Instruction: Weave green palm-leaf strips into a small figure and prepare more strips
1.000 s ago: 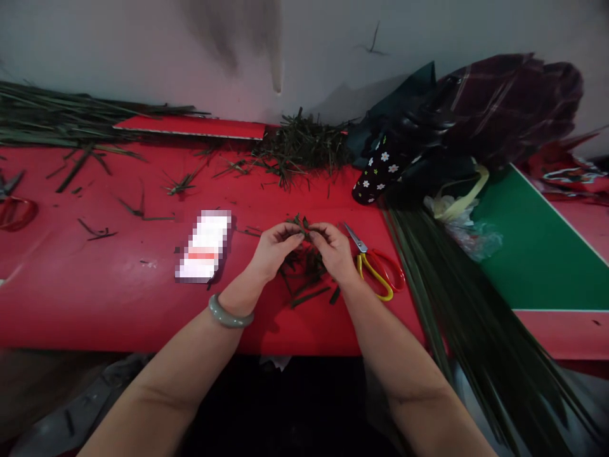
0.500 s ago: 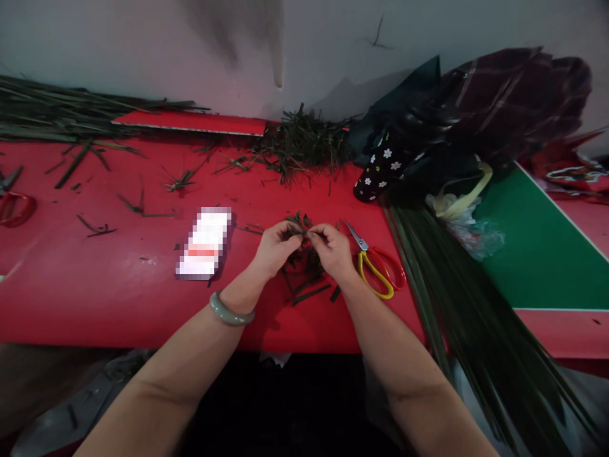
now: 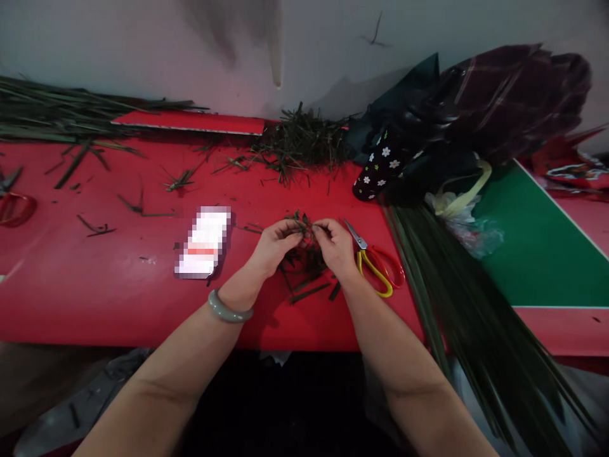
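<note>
My left hand (image 3: 275,246) and my right hand (image 3: 337,246) meet above the red table (image 3: 95,285), fingertips pinched together on a small knot of folded green leaf strips (image 3: 304,225). Both hands are closed on it. Loose cut leaf pieces (image 3: 308,293) lie on the table just under and in front of the hands. A grey-green bangle (image 3: 229,310) circles my left wrist. Scissors (image 3: 378,266) with yellow and red handles lie right beside my right hand, blades pointing away.
A bundle of long green leaves (image 3: 457,304) runs off the table's front right. A heap of leaf trimmings (image 3: 304,141) sits at the back, more long leaves (image 3: 57,114) at far left. A white pixelated object (image 3: 203,244) lies left of my hands. Dark cloth (image 3: 476,108) piles at right.
Both hands stay pinched on the leaf knot, with only small finger shifts. The view has drifted slightly.
</note>
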The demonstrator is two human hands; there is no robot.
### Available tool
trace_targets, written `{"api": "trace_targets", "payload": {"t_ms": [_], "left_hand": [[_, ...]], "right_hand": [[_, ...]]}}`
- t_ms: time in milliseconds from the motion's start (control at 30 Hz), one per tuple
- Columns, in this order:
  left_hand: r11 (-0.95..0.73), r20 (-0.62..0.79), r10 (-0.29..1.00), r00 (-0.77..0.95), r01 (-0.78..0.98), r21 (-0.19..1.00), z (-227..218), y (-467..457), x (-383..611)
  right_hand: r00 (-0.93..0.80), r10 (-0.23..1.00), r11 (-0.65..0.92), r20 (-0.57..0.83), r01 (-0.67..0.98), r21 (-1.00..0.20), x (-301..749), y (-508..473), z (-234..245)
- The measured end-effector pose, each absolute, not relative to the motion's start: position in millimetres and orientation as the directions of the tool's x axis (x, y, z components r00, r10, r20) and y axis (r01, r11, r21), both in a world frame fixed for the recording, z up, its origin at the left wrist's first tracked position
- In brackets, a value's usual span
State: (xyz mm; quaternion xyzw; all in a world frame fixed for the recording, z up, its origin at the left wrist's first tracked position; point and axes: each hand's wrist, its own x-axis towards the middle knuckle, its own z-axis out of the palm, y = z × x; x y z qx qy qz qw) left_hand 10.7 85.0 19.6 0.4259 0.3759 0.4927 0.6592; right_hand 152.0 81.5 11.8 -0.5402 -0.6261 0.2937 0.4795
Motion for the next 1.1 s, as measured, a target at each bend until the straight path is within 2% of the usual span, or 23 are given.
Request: {"api": "trace_targets", "payload": {"t_ms": [133, 267, 533, 667, 767, 1100], "left_hand": [[0.108, -0.047, 0.977, 0.208, -0.292, 0.95, 16.3, 86.2, 11.5], [0.073, -0.041, 0.977, 0.207, -0.151, 0.986, 15.2, 85.2, 13.3], [0.025, -0.021, 0.975, 0.221, -0.016, 1.0, 16.0, 84.5, 11.7], [-0.055, 0.032, 0.974, 0.223, 0.097, 0.994, 15.0, 85.5, 10.9], [-0.096, 0.059, 0.971, 0.232, 0.149, 0.984, 15.8, 85.0, 10.8], [-0.002, -0.012, 0.96, 0.281, 0.052, 0.999, 15.8, 81.9, 10.8]], "right_hand": [[0.004, 0.913, 0.367, 0.408, 0.429, -0.825, 152.6, 80.3, 16.6], [-0.063, 0.877, 0.447, 0.477, 0.474, -0.759, 150.9, 78.4, 19.5], [-0.022, 0.898, 0.398, 0.44, 0.47, -0.788, 151.0, 77.6, 19.9], [-0.055, 0.9, 0.412, 0.432, 0.43, -0.804, 148.5, 74.4, 20.5], [-0.01, 0.904, 0.395, 0.427, 0.402, -0.826, 147.6, 74.0, 18.5], [0.039, 0.931, 0.318, 0.362, 0.399, -0.86, 150.3, 78.4, 14.7]]}}
